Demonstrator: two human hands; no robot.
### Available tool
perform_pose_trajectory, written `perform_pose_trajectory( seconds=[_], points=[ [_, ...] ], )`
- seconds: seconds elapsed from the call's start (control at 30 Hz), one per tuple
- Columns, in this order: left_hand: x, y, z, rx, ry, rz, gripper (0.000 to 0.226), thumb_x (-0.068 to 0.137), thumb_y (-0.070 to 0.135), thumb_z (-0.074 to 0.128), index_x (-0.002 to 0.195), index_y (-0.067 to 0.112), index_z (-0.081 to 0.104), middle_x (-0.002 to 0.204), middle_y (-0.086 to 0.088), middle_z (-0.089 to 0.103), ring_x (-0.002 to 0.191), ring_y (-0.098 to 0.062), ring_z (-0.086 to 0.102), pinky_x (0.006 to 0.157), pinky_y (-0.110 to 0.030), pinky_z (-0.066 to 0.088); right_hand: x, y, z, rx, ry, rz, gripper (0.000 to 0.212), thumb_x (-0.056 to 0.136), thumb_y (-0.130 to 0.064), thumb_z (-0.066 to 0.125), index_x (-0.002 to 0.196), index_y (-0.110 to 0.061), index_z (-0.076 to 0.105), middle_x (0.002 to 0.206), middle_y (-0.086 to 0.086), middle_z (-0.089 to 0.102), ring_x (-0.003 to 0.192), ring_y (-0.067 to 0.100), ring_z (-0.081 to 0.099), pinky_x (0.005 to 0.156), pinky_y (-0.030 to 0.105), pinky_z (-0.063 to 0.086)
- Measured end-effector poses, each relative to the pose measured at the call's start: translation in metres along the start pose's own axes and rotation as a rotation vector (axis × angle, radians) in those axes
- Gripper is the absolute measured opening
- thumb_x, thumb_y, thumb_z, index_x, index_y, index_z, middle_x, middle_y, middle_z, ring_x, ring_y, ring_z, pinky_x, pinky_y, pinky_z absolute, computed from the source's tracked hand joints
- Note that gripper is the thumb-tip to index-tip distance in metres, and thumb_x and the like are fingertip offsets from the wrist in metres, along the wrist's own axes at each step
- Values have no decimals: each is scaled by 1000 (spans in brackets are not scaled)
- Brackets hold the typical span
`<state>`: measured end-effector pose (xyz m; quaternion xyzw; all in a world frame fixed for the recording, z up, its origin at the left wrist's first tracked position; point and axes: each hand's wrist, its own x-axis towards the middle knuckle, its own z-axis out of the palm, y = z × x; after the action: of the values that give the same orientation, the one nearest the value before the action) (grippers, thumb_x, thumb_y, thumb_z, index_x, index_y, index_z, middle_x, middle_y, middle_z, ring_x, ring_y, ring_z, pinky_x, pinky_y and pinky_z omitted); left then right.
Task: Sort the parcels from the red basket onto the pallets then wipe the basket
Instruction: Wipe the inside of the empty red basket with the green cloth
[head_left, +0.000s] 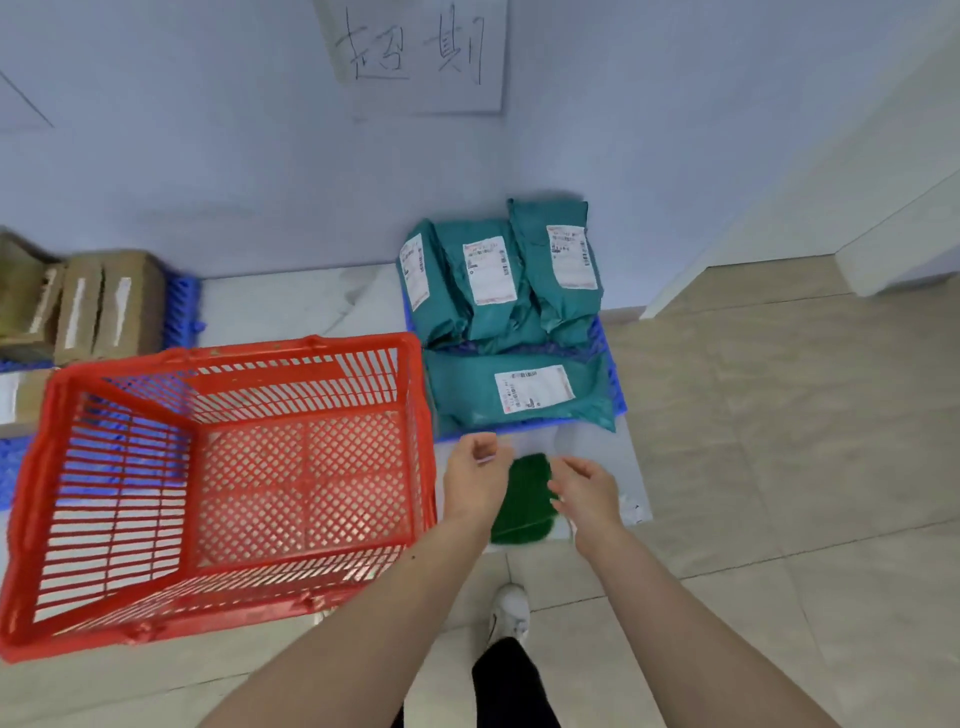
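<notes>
The red basket (208, 499) stands empty on the floor; teal parcels (498, 280) lie on the blue pallet (605, 338) to its right; brown boxes (98, 306) sit far left; both hands, left (475, 480) and right (587, 493), hover loosely curled over a green cloth (524, 499), seemingly holding nothing.
</notes>
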<state>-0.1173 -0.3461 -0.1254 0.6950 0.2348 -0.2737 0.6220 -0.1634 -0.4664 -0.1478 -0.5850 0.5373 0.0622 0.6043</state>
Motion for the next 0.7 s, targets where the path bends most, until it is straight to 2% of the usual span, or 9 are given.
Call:
perform_pose_trajectory(
  seconds=[0.1, 0.17, 0.27, 0.33, 0.43, 0.5, 0.57, 0.63, 0.7],
  points=[
    [14, -39, 22, 41, 73, -86, 8, 92, 21, 65, 98, 18, 60, 102, 0, 63, 105, -28, 62, 99, -46, 50, 38, 19, -20, -109, -24, 6, 9, 92, -15, 67, 100, -11, 67, 101, 10, 69, 87, 21, 62, 92, 42, 55],
    [23, -63, 30, 99, 111, -148, 23, 94, 25, 63, 113, 12, 59, 113, -3, 62, 107, -23, 59, 98, -36, 48, 63, 34, -24, -178, -33, 6, 23, 92, -18, 67, 112, -8, 65, 110, 8, 67, 96, 21, 60, 96, 39, 52],
    [42, -97, 40, 169, 145, -233, 41, 95, 30, 61, 129, 10, 53, 127, -5, 57, 113, -23, 56, 96, -31, 45, 94, 58, -22, -274, -59, 2, 32, 92, -19, 69, 121, -6, 61, 115, 7, 63, 100, 20, 57, 91, 28, 44],
    [57, -119, 45, 203, 158, -258, 44, 95, 33, 60, 132, 11, 51, 131, -6, 55, 114, -25, 56, 94, -32, 44, 113, 73, -16, -340, -100, -20, 31, 90, -19, 70, 118, -9, 61, 114, 4, 63, 99, 18, 57, 89, 26, 44],
    [80, -140, 50, 241, 183, -270, 45, 95, 34, 60, 133, 11, 50, 131, -7, 55, 114, -26, 56, 93, -32, 44, 141, 82, -2, -445, -165, -93, 25, 88, -21, 73, 107, -18, 57, 110, 2, 63, 93, 16, 59, 87, 27, 47],
    [95, -150, 53, 251, 200, -266, 45, 95, 33, 60, 132, 10, 50, 128, -6, 57, 114, -26, 57, 90, -29, 43, 162, 88, 10, -541, -175, -144, 34, 83, -29, 78, 109, -19, 58, 115, 5, 61, 96, 20, 60, 93, 31, 50],
    [108, -157, 55, 264, 220, -247, 43, 94, 32, 63, 128, 9, 52, 117, -3, 59, 113, -26, 58, 86, -25, 42, 179, 95, 20, -661, -116, -186, 49, 79, -41, 80, 116, -16, 60, 118, 7, 58, 101, 25, 61, 95, 39, 52],
    [119, -164, 58, 303, 238, -215, 32, 92, 30, 66, 115, 12, 56, 105, -1, 61, 107, -27, 61, 86, -27, 45, 189, 101, 27, -694, -30, -179, 50, 75, -48, 81, 108, -16, 62, 112, 8, 60, 98, 28, 64, 89, 43, 55],
    [127, -170, 59, 340, 261, -204, 23, 90, 29, 68, 103, 17, 55, 98, -1, 61, 98, -25, 62, 85, -30, 48, 192, 108, 31, -659, 13, -130, 46, 74, -48, 82, 97, -16, 58, 101, 7, 66, 90, 27, 66, 83, 41, 56]
  ],
)
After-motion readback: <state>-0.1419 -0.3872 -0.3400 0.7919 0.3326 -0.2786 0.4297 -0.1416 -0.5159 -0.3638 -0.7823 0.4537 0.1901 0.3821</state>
